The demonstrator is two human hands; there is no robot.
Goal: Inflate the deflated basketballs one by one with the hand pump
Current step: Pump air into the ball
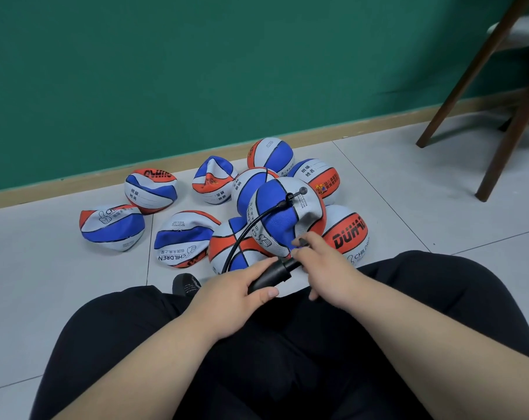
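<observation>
A black hand pump (272,274) lies across my lap. My left hand (233,294) grips its barrel. My right hand (327,268) is curled around the pump's handle end, which it mostly hides. A black hose (245,234) curves from the pump up to a needle plugged into a partly dented blue, white and orange basketball (287,216) that rests on top of the pile in front of my knees. Around it on the floor lie several deflated basketballs, such as one (111,227) at the left and one (184,237) near my left knee.
I sit on a grey tiled floor (409,183) facing a green wall (196,71) with a tan skirting board. Dark wooden chair legs (506,137) stand at the right. My black trousers (287,359) fill the foreground, and a dark shoe (186,284) shows between my knees.
</observation>
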